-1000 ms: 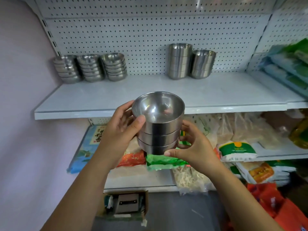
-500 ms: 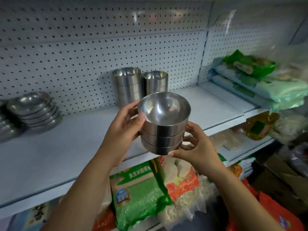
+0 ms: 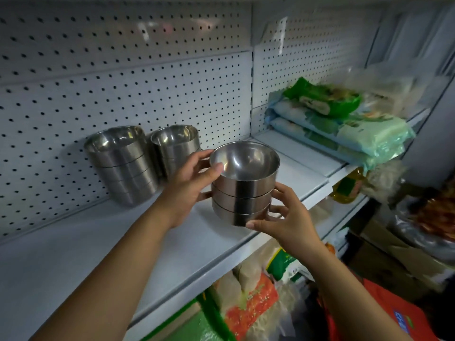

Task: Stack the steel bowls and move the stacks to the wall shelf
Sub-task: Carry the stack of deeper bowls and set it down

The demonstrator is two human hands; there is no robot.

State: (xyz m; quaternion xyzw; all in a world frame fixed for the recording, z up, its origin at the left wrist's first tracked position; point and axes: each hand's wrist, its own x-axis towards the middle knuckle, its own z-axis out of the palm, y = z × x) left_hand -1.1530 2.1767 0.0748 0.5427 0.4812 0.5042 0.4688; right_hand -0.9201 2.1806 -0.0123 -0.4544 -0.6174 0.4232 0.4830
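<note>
I hold a stack of three steel bowls [image 3: 243, 190] over the white wall shelf [image 3: 103, 244], just above its surface near the front edge. My left hand [image 3: 189, 190] grips the stack's left side, thumb on the top bowl's rim. My right hand [image 3: 283, 217] cups the lower right side, fingers curled under the bottom bowl. Two taller stacks of steel bowls stand at the back against the pegboard: one on the left [image 3: 123, 163], one [image 3: 176, 148] just behind my left hand.
Packaged goods in green and pale bags [image 3: 339, 124] lie on the shelf section to the right. Bags of food [image 3: 248, 303] fill the lower shelf below. The pegboard wall [image 3: 123, 82] backs the shelf. Cardboard boxes [image 3: 394, 252] stand at the lower right.
The view has swung right and closer to the shelf. The held stack has moved forward from in front of the shelf edge to over the shelf, near the two tall stacks.
</note>
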